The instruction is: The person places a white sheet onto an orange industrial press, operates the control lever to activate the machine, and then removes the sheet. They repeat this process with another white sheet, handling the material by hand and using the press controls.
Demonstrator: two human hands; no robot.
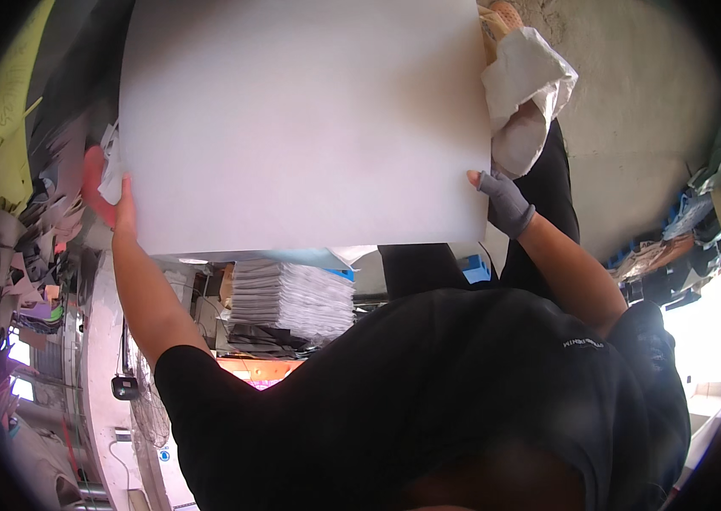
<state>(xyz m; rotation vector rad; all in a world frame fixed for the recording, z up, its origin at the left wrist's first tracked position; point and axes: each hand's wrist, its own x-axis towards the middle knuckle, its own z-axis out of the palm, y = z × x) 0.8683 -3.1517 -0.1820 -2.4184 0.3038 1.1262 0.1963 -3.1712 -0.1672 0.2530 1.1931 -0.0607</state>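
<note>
A large, flat white sheet (309, 128) spans the upper middle of the head view, and I cannot tell whether it is paper or thin board. My left hand (125, 209) grips its left edge near the lower corner; most of its fingers are hidden. At the opposite edge, my right hand (505, 203), in a grey glove that leaves the thumb tip bare, pinches the sheet with the thumb on top. Its other fingers are out of sight behind the sheet. A crumpled white piece (535, 72) shows just past the right edge, above my right hand.
A thick stack of white sheets (292, 298) stands below the held sheet, left of my body. Scraps and yellow material (7, 119) crowd the far left. More piled material (654, 255) lies at the right, beside the grey concrete floor (633, 111).
</note>
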